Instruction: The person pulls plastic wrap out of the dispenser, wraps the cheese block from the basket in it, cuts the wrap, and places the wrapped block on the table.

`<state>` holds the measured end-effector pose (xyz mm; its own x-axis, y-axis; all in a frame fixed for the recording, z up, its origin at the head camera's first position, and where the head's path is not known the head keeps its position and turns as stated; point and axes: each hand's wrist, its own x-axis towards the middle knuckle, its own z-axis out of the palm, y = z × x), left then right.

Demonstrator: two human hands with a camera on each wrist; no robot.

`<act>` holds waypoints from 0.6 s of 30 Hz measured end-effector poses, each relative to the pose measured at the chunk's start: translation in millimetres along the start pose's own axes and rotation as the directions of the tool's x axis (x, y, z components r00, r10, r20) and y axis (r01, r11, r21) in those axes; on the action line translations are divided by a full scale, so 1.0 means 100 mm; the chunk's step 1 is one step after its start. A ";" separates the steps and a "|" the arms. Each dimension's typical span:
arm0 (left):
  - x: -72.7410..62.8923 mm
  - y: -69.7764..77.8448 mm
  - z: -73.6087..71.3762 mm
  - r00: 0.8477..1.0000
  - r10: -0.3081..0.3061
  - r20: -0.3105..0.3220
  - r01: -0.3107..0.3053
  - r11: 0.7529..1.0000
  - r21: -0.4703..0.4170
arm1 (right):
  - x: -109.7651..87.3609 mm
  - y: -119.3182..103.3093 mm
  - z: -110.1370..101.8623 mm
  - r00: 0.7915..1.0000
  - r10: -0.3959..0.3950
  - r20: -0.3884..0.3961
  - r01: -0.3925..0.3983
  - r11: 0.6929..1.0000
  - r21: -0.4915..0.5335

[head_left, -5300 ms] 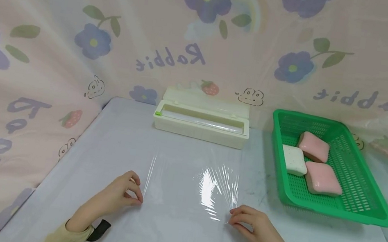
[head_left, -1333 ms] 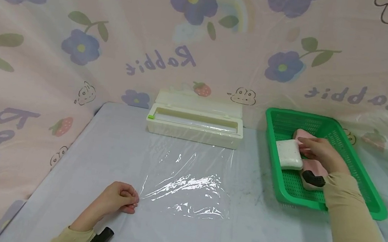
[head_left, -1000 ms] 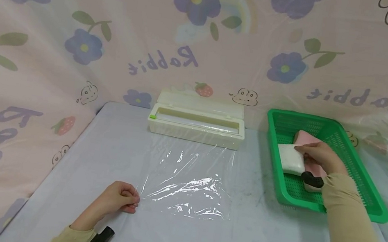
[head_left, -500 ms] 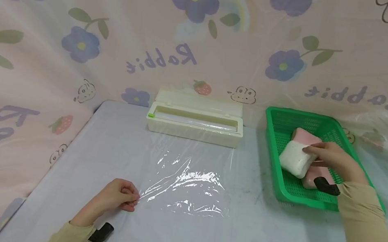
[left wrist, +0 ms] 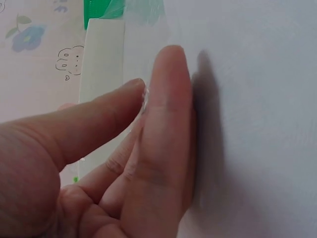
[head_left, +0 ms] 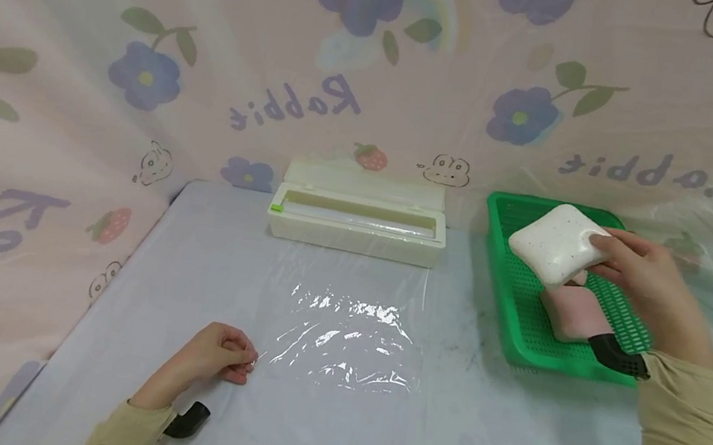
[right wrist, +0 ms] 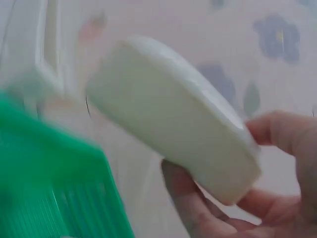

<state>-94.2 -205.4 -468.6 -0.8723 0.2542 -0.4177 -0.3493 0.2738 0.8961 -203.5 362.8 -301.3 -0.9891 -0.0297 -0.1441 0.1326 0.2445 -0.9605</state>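
Observation:
My left hand (head_left: 217, 351) pinches the left near corner of a sheet of clear cling film (head_left: 348, 328) between thumb and forefinger. Wrinkled and shiny, the film runs back across the table to a white cling film dispenser (head_left: 354, 241), whose lid stands up. In the left wrist view a bit of film (left wrist: 145, 99) shows at the thumb tip. My right hand (head_left: 655, 287) grips a white, speckled, square pillow-shaped block (head_left: 555, 243) by one corner, tilted, above the green basket (head_left: 499, 292). The right wrist view shows the block's flat pale face (right wrist: 163, 114), with fingers below and thumb above.
Inside the basket, at the right of the table, lies a pink block (head_left: 572, 314) of similar shape; another is mostly hidden behind the white one. A patterned sheet (head_left: 411, 124) hangs behind and left of the table (head_left: 504, 441).
My right hand let go of the film's right corner, reached into the basket and lifted the white block up out of it. The left hand keeps its pinch, and the film now lies more wrinkled.

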 end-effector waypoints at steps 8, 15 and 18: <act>0.02 0.02 -0.01 1.000 -0.012 0.020 0.012 1.000 -0.024 | -0.12 -0.16 0.74 0.963 -0.160 0.219 -0.012 0.781 0.625; 0.04 0.01 -0.02 0.999 -0.008 0.034 0.010 0.998 -0.064 | -0.25 -0.16 1.39 0.930 -0.123 0.347 -0.148 0.738 0.658; 0.04 0.00 -0.03 0.999 -0.013 0.033 0.015 0.998 -0.064 | -0.31 -0.07 1.63 0.927 -0.027 0.374 -0.231 0.744 0.627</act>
<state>-98.4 -207.2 -469.7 -0.8559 0.2810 -0.4341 -0.3835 0.2181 0.8974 -163.7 204.3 -328.6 -0.8966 -0.3971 -0.1962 0.3673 -0.4190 -0.8304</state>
